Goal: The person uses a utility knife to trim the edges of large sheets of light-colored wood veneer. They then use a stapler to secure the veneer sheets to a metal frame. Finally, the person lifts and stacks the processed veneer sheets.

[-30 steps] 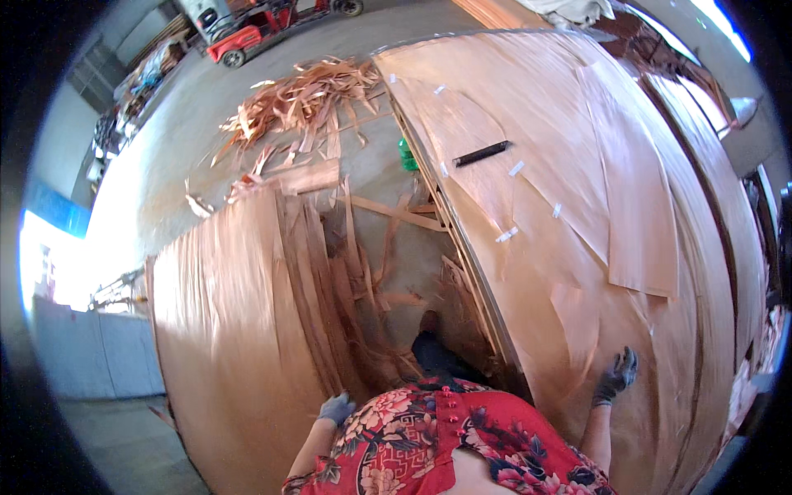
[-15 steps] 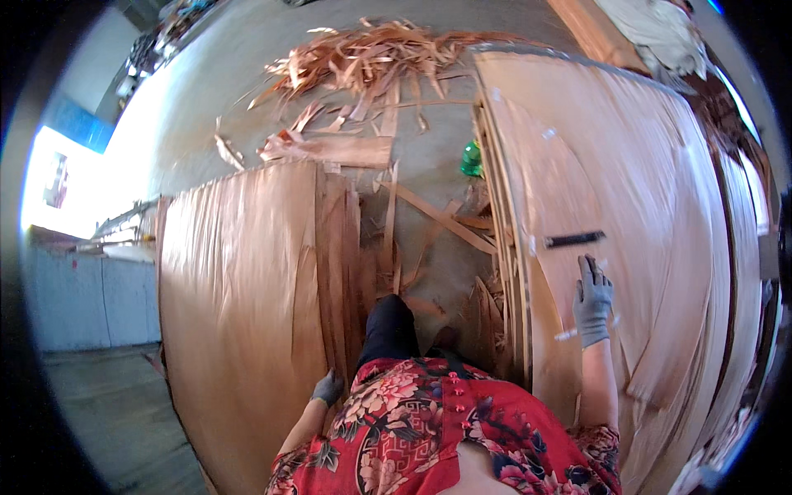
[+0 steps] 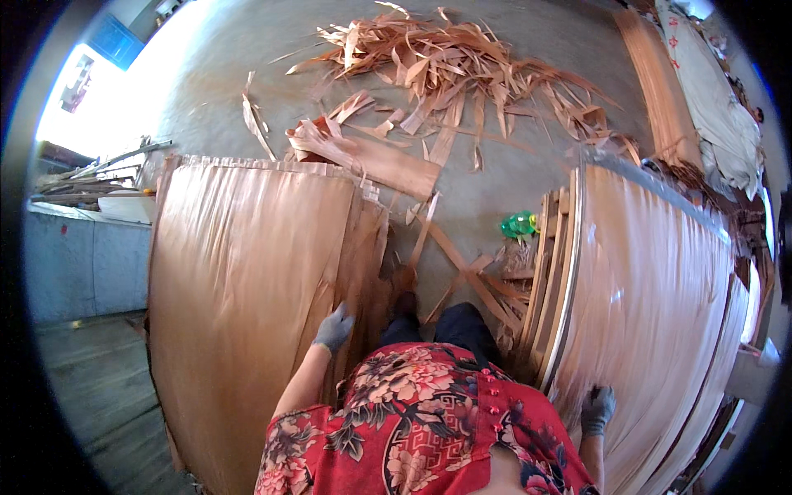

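My left hand (image 3: 333,328), in a grey glove, is closed above the left stack of wood veneer sheets (image 3: 247,247), near its ragged right edge. Whatever its fingers hold, if anything, is hidden. My right hand (image 3: 598,408), also gloved, is curled close to my body over the right veneer stack (image 3: 652,297). Its fingers look closed, but I cannot make out what is in them. Thin brownish sheets with a wavy surface make up both stacks.
Between the stacks, loose veneer strips (image 3: 462,260) lie on the concrete floor beside a green plastic bottle (image 3: 518,224). Farther off is a heap of veneer scraps (image 3: 445,62), with a rolled sheet (image 3: 371,161) nearer. White cloth (image 3: 718,107) lies at the far right.
My view has shifted, showing more floor ahead. My right hand has drawn back from its reach over the right stack, and the dark bar there is out of sight. My left hand sits farther forward.
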A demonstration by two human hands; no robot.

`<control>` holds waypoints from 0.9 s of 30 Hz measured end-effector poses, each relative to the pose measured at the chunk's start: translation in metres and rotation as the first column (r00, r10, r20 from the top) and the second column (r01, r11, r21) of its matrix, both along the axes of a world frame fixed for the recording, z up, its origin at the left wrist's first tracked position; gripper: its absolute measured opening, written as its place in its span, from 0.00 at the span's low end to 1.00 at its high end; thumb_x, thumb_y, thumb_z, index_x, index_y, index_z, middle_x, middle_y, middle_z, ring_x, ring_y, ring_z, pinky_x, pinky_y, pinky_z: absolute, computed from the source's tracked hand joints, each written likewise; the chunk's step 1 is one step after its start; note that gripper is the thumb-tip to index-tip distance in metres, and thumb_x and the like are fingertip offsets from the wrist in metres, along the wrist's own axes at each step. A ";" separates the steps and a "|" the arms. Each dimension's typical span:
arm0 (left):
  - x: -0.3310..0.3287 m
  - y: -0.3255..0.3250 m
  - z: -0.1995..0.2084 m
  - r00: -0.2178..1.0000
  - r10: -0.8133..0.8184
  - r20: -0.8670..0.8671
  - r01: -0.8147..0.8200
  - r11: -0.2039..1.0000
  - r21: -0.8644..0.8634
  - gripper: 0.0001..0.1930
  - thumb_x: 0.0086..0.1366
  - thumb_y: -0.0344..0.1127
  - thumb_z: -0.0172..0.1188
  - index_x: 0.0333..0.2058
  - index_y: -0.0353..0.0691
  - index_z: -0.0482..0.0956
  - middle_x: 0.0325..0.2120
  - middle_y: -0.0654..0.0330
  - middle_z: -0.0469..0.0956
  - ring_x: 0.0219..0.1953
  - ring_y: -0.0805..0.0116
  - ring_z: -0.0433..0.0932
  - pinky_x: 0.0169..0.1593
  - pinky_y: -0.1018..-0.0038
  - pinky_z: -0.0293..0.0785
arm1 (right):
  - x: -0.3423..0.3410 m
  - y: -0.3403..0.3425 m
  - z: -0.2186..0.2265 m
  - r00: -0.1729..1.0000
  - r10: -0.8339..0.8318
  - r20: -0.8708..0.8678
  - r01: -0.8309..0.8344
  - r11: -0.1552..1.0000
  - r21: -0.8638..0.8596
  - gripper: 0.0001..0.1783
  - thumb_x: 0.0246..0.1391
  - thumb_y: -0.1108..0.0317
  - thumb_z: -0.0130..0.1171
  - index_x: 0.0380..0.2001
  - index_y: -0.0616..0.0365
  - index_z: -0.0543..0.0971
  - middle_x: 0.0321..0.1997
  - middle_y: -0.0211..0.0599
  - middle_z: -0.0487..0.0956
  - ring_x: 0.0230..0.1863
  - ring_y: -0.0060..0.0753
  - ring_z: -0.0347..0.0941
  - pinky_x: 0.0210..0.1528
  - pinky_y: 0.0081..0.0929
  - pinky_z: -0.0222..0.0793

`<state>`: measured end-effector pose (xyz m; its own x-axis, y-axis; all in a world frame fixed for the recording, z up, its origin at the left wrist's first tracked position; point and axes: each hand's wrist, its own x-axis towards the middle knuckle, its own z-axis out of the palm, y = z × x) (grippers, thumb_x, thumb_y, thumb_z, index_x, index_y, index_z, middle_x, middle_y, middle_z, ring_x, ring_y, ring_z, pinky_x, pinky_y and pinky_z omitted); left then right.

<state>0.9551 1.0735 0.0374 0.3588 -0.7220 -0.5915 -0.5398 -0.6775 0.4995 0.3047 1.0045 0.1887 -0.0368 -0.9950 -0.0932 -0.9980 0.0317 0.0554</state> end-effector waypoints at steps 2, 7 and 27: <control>0.012 -0.057 -0.003 1.000 -0.011 -0.025 0.007 0.984 -0.178 0.24 0.60 0.43 0.48 0.52 0.36 0.64 0.42 0.38 0.71 0.44 0.41 0.71 0.46 0.56 0.68 | -0.002 -0.032 -0.005 0.945 -0.145 0.294 0.175 0.981 -0.078 0.10 0.49 0.71 0.52 0.37 0.60 0.69 0.37 0.43 0.71 0.36 0.44 0.67 0.39 0.36 0.63; 0.020 -0.141 -0.003 1.000 -0.008 0.005 0.008 0.988 -0.155 0.25 0.61 0.43 0.47 0.54 0.36 0.63 0.42 0.37 0.71 0.44 0.42 0.72 0.47 0.57 0.68 | 0.113 -0.214 0.010 0.337 -0.267 0.903 0.376 0.917 0.131 0.18 0.57 0.72 0.45 0.51 0.62 0.65 0.36 0.28 0.71 0.31 0.16 0.66 0.29 0.14 0.63; 0.024 -0.165 -0.039 0.871 0.491 -0.005 -0.439 0.784 0.438 0.31 0.59 0.50 0.47 0.57 0.40 0.60 0.44 0.37 0.71 0.47 0.44 0.71 0.50 0.59 0.67 | 0.464 -0.583 -0.021 0.488 -0.106 0.866 -0.469 0.805 0.363 0.08 0.52 0.70 0.54 0.34 0.63 0.76 0.25 0.25 0.74 0.26 0.15 0.69 0.29 0.17 0.67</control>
<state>0.9791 0.9081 -0.0012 0.5003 -0.1659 -0.8498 -0.0635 -0.9859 0.1551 0.7692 0.4214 0.1679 0.5174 -0.7425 -0.4254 -0.5431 0.0992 -0.8338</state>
